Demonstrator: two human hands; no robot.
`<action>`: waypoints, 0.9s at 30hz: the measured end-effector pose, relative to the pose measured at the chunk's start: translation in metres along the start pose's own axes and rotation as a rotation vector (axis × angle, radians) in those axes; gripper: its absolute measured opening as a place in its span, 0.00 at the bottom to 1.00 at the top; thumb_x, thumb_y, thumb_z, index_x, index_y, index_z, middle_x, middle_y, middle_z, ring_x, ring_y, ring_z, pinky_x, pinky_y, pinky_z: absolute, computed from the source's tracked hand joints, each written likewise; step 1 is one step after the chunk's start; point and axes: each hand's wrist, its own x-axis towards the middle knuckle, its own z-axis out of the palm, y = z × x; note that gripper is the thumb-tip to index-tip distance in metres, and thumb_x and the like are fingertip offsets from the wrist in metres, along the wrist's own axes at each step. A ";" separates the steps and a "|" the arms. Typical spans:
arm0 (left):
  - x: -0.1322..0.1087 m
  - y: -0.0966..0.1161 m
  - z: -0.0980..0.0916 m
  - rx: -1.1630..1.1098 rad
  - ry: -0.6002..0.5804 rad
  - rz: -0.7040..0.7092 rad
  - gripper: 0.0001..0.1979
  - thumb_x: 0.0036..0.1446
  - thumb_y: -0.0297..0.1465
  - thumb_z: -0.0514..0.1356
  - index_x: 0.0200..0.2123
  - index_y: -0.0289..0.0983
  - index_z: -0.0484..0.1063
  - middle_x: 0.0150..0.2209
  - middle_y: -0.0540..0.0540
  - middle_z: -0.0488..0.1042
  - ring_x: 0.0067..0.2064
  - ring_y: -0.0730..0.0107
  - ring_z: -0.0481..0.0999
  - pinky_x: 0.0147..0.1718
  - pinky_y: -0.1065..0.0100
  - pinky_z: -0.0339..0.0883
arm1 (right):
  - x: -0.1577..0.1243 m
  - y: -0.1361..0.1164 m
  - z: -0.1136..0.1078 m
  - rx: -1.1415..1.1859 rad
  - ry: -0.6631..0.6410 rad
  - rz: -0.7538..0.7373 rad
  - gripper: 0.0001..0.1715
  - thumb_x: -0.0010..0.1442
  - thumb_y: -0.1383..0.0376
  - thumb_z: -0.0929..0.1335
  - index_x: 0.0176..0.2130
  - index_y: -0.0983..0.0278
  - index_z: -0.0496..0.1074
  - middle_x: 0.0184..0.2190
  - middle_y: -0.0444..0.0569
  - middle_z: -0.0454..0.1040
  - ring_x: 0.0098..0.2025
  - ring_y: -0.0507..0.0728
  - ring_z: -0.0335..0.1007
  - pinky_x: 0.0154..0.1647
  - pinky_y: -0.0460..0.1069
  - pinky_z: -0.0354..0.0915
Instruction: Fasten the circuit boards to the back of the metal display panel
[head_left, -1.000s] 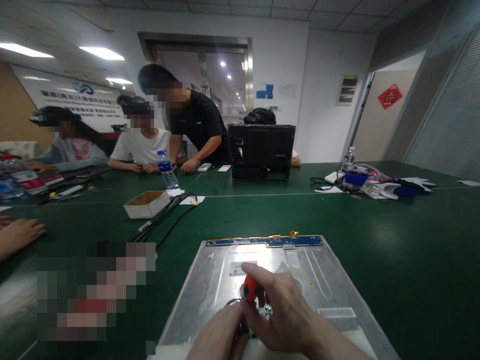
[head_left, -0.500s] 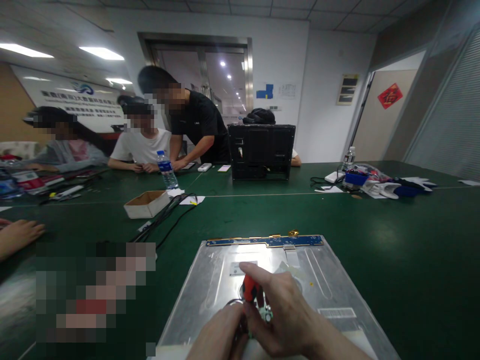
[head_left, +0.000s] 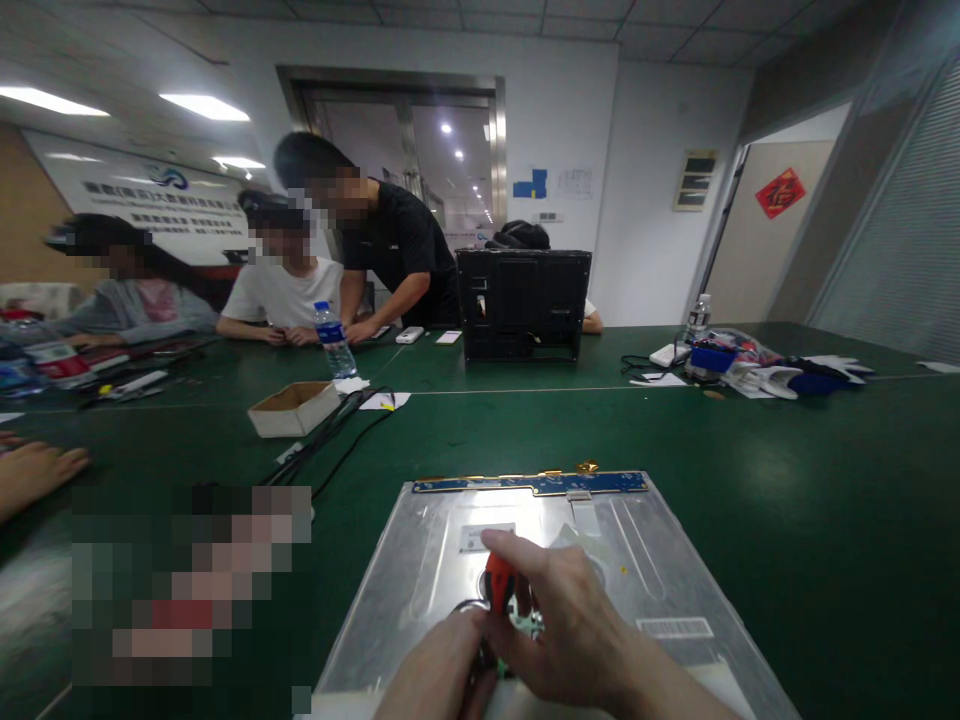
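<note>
My right hand (head_left: 566, 615) grips the red-and-black handle of a screwdriver (head_left: 499, 580), held upright, one finger stretched over its top. Right beside it, my left hand (head_left: 442, 660) is closed low down; what its fingers hold is hidden, though a shiny curved edge shows above them. Both hands are over the back of a silver metal display panel (head_left: 420, 570). A bit of green circuit board (head_left: 534, 622) peeks out under my right hand. Along the panel's far edge runs a narrow blue circuit board (head_left: 487, 485). The screwdriver's tip is out of sight.
On the green table (head_left: 750, 450) stand a cardboard box (head_left: 291, 412), black cables (head_left: 334, 430), a water bottle (head_left: 334, 340) and a black monitor frame (head_left: 523, 305). Gloves and bags (head_left: 765, 370) lie at the right. Several people are across the table; another person's hand (head_left: 45, 465) rests at the left.
The screwdriver handle has turned slightly, showing more red. My right hand has shifted a little with it; the panel stays in place.
</note>
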 end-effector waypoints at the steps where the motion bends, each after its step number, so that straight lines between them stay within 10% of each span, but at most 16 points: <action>1: 0.001 0.000 0.000 -0.005 0.002 0.012 0.14 0.59 0.26 0.56 0.49 0.40 0.69 0.41 0.41 0.79 0.39 0.58 0.81 0.38 0.64 0.76 | 0.000 0.000 0.000 0.006 -0.004 0.002 0.30 0.65 0.64 0.64 0.64 0.61 0.53 0.30 0.44 0.77 0.20 0.52 0.68 0.23 0.47 0.65; 27: 0.002 0.003 -0.002 0.009 -0.033 0.010 0.10 0.60 0.25 0.54 0.45 0.39 0.67 0.39 0.42 0.77 0.38 0.59 0.79 0.38 0.65 0.75 | 0.001 -0.002 -0.001 -0.011 0.011 -0.014 0.33 0.60 0.70 0.63 0.63 0.63 0.54 0.34 0.46 0.78 0.21 0.52 0.67 0.21 0.48 0.62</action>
